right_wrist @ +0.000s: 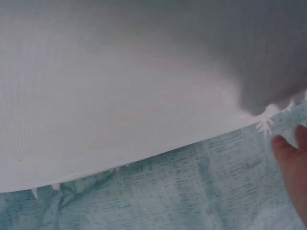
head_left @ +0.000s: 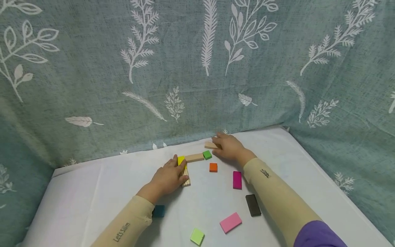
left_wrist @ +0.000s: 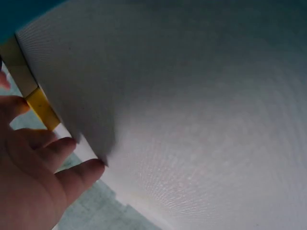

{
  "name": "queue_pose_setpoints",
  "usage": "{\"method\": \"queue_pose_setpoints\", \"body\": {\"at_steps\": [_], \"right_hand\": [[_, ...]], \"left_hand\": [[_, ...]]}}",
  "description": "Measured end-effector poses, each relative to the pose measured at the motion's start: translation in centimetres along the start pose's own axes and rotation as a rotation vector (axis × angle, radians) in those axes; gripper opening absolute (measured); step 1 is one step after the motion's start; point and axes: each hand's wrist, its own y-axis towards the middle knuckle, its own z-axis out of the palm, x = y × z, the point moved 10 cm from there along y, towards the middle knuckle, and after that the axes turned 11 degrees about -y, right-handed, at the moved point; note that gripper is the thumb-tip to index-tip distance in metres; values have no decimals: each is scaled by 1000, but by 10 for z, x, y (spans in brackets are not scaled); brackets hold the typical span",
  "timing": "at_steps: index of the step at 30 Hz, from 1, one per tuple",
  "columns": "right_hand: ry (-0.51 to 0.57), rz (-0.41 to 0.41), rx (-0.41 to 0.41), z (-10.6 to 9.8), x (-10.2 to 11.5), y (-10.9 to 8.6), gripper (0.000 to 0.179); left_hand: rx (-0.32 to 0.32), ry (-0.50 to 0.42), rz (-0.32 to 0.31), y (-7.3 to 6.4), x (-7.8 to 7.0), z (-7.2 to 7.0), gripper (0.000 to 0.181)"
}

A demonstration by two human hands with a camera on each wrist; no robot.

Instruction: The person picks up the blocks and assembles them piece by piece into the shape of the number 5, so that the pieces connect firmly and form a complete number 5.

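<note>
My left hand [head_left: 168,176] lies over the left end of a row of blocks, its fingers spread and fairly straight. They touch a yellow block [head_left: 181,159], and the thumb rests by a plain wooden block [head_left: 186,183]. The yellow block [left_wrist: 43,108] also shows beside the fingertips in the left wrist view. Another plain wooden block [head_left: 195,157] runs from the yellow one to a green block [head_left: 207,155]. At the back, my right hand [head_left: 229,147] grips a wooden block [head_left: 210,145] between thumb and fingers; its right end is hidden. Only fingers [right_wrist: 287,155] show in the right wrist view.
An orange block [head_left: 213,167] sits in front of the green one. Nearer are magenta [head_left: 237,180], black [head_left: 253,205], pink [head_left: 230,223] and light green [head_left: 197,236] blocks. A dark blue block [head_left: 158,211] is partly behind the left sleeve. A patterned curtain [head_left: 191,68] borders the white table [head_left: 92,199].
</note>
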Motion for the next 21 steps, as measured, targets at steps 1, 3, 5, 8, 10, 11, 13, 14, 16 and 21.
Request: {"method": "queue_pose_setpoints", "body": {"at_steps": [1, 3, 5, 8, 10, 11, 13, 14, 16, 21], "right_hand": [[-4, -11, -10, -2, 3, -1, 61], [-24, -42, -18, -4, 11, -3, 56], [-52, -77, -19, -4, 19, -4, 49], [-91, -110, -22, -4, 26, -5, 42], [-98, -114, -25, -4, 27, -5, 40], [-99, -112, -25, -4, 27, -5, 40], [-92, -112, -30, -5, 28, -5, 40], [-90, -114, -32, -6, 28, -5, 40], [-85, -119, -36, -7, 29, -5, 40], [-34, -53, -63, -14, 21, -2, 43]], "left_hand": [[4, -6, 2, 0, 0, 1, 68], [6, -15, 5, -1, 0, 2, 68], [2, -13, 3, -1, 0, 2, 67], [1, -21, 0, -1, 1, 2, 67], [6, -20, -2, -1, 1, 2, 67], [8, -22, -2, -1, 1, 3, 67], [14, -21, -5, -1, 1, 3, 67], [16, -23, -9, -1, 1, 3, 67], [21, -34, -15, -2, 2, 4, 67], [31, -44, -15, -4, 1, 3, 67]]}}
